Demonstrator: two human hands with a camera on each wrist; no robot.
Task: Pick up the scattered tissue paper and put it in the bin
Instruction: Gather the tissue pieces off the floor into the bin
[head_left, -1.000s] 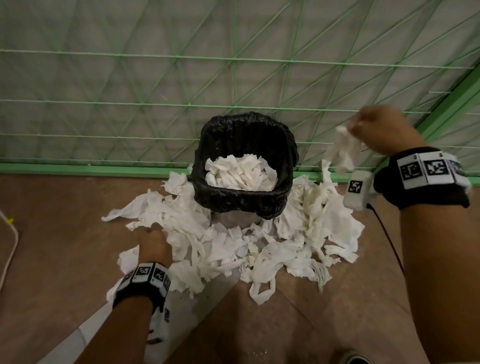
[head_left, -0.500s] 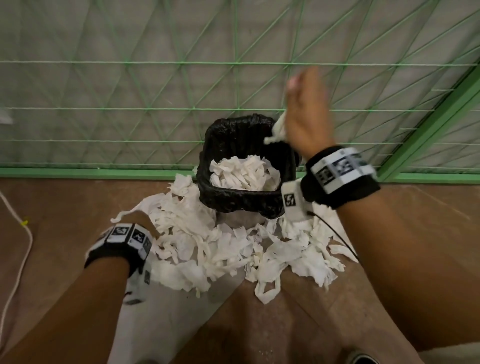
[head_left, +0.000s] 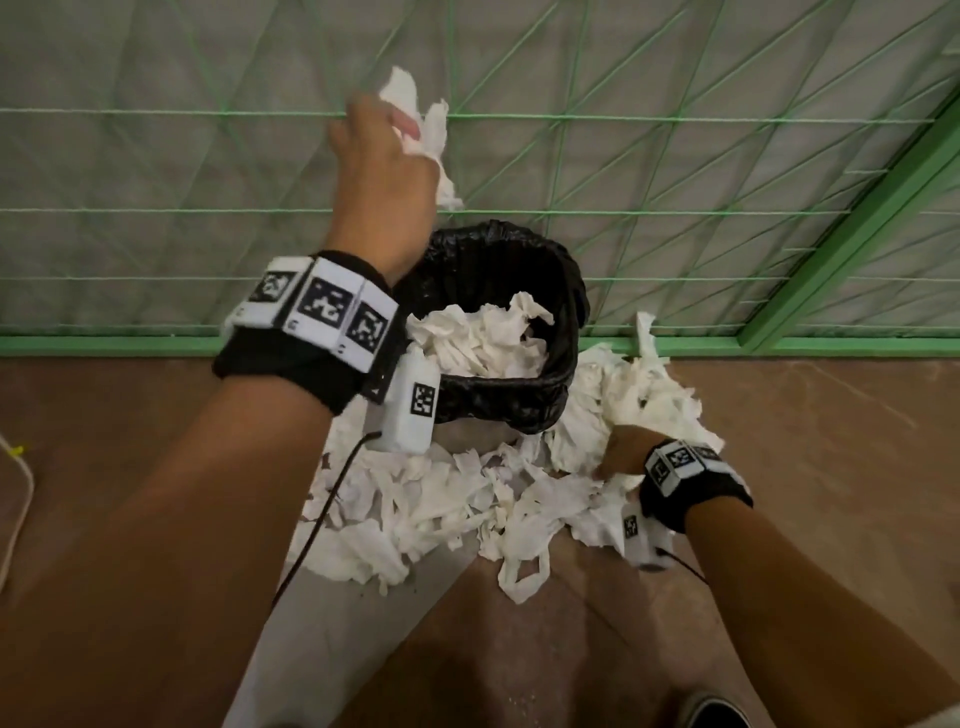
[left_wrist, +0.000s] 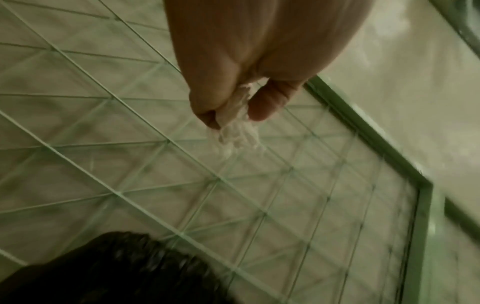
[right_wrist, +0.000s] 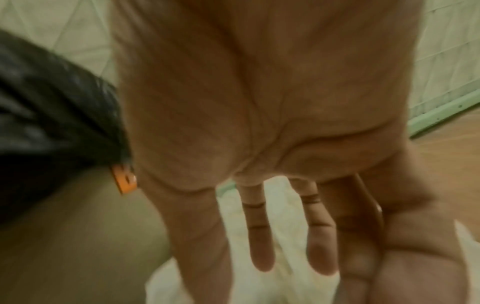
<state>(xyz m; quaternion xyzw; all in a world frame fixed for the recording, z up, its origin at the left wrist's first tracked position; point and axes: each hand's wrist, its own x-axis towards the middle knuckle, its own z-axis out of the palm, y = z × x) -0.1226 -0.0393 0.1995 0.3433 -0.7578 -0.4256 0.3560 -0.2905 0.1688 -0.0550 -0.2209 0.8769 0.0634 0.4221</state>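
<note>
A bin (head_left: 524, 397) lined with a black bag stands against the fence, holding white tissue (head_left: 478, 338). More torn tissue paper (head_left: 441, 499) lies heaped on the floor around its front and right side. My left hand (head_left: 405, 124) is raised above the bin's far rim and pinches a wad of tissue (head_left: 423, 122). In the left wrist view the wad (left_wrist: 239, 133) hangs from the left hand (left_wrist: 231, 117), with the bin (left_wrist: 116, 271) below. My right hand (head_left: 615, 452) is low on the pile right of the bin, its fingers (right_wrist: 262, 251) straight over tissue (right_wrist: 233, 283).
A green net fence (head_left: 675, 156) with a green base rail (head_left: 104, 345) runs behind the bin. A white cord (head_left: 21, 493) lies on the brown floor at far left. A shoe tip (head_left: 717, 712) shows at the bottom edge. An orange tag (right_wrist: 124, 179) sticks out under the bin bag (right_wrist: 52, 113).
The right hand carried tissue over the bin, let it go and dropped to the pile at right. The left hand left the pile and rose above the bin with a wad.
</note>
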